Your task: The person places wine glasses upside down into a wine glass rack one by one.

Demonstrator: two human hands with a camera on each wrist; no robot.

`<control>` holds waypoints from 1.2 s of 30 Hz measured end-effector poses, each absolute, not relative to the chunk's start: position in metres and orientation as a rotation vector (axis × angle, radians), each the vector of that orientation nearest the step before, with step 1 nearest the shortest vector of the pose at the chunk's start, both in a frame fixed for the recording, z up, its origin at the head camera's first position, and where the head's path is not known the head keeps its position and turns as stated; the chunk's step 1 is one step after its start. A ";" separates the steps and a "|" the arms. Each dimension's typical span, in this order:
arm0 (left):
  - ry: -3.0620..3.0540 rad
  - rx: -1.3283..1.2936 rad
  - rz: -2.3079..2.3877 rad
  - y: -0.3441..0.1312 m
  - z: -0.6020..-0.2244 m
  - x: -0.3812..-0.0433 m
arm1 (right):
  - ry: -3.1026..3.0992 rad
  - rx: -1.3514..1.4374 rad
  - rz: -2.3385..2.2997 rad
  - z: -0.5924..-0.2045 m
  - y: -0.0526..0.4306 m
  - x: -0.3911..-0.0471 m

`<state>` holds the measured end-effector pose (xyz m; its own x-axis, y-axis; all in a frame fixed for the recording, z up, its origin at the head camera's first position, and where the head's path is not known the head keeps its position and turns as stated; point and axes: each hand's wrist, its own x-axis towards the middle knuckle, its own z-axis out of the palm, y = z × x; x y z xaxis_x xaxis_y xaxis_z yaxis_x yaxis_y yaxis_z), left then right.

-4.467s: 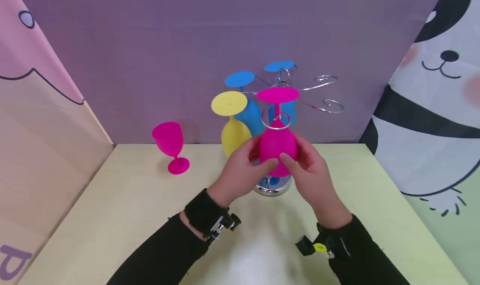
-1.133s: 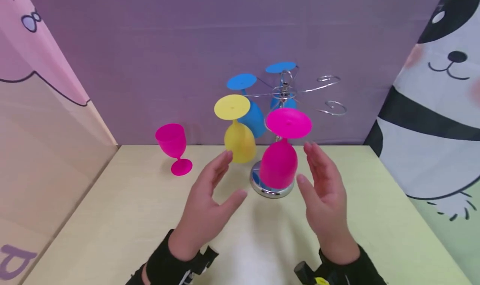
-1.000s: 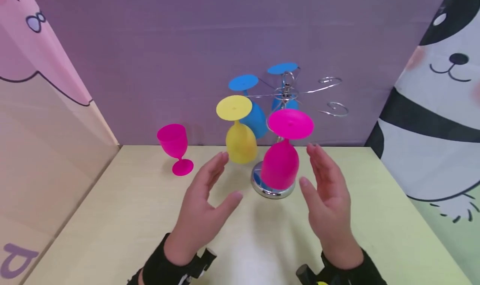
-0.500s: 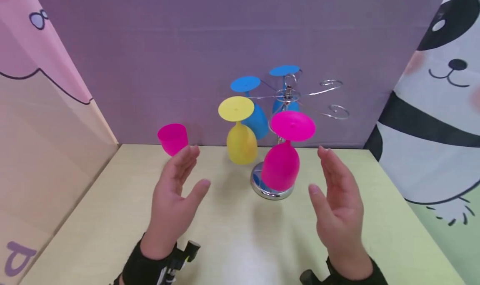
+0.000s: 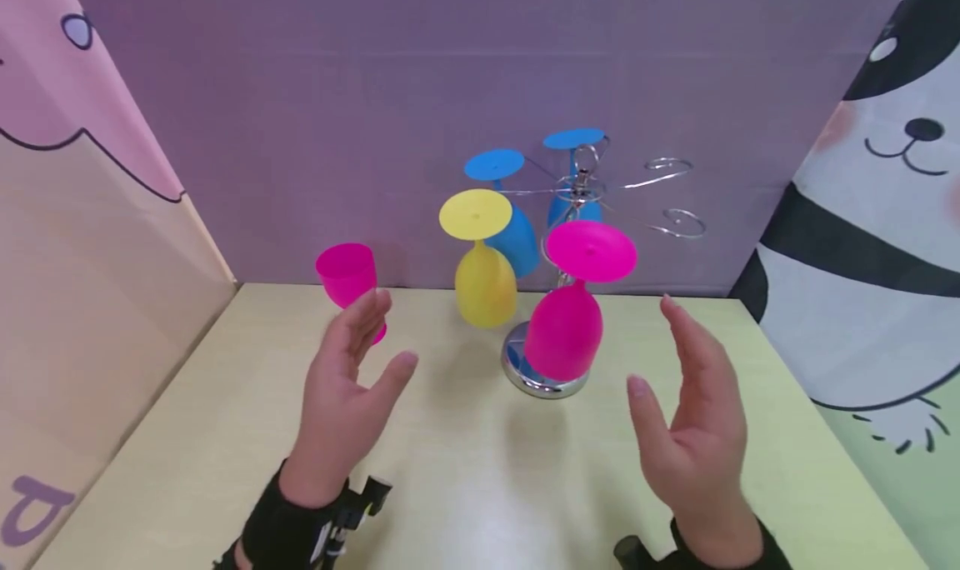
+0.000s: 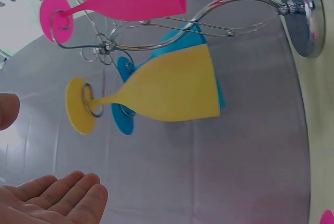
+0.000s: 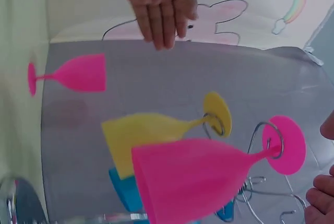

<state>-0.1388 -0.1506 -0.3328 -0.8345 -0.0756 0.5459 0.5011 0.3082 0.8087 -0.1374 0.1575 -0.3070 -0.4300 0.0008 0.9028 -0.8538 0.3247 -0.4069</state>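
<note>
A chrome wire rack on a round base [image 5: 542, 385] holds wine goblets hanging upside down by their feet. A pink goblet [image 5: 564, 334] hangs at the front, a yellow goblet [image 5: 486, 291] left of it, and two blue goblets [image 5: 517, 241] behind. Another pink goblet [image 5: 346, 272] stands upright on the table at the left. My left hand [image 5: 337, 403] hovers with straight fingers and holds nothing, overlapping that standing goblet's stem in the head view. To the right of the rack, my right hand [image 5: 697, 428] is likewise held up with nothing in it, apart from the front goblet.
Two bare wire hooks [image 5: 678, 222] reach out on the rack's right side. Beyond the pale table [image 5: 450, 487] rises a purple-grey cloth [image 5: 300, 137]. A pink cartoon panel [image 5: 90, 262] borders the left, a panda panel [image 5: 862, 320] the right.
Earlier both hands held the front pink goblet at the rack; they have let go and it hangs there. The left hand has moved left and the right hand right, away from it.
</note>
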 end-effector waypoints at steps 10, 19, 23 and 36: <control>-2.222 -0.108 -1.510 -0.179 -0.348 -0.163 | -1.666 0.765 0.783 -0.289 0.190 -0.154; -2.178 0.176 -1.631 -0.205 -0.356 -0.200 | -1.738 0.793 0.587 -0.271 0.214 -0.162; -2.211 0.300 -1.658 -0.216 -0.365 -0.218 | -1.777 0.790 0.481 -0.262 0.222 -0.170; -2.257 0.334 -1.624 -0.224 -0.387 -0.271 | -1.953 0.819 0.265 -0.243 0.242 -0.200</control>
<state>-0.2709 -0.2244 -0.3866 -0.9149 -0.3806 0.1347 0.0068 0.3190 0.9477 -0.2004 0.2423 -0.2433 -0.3077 -0.4341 0.8467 -0.6437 0.7503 0.1507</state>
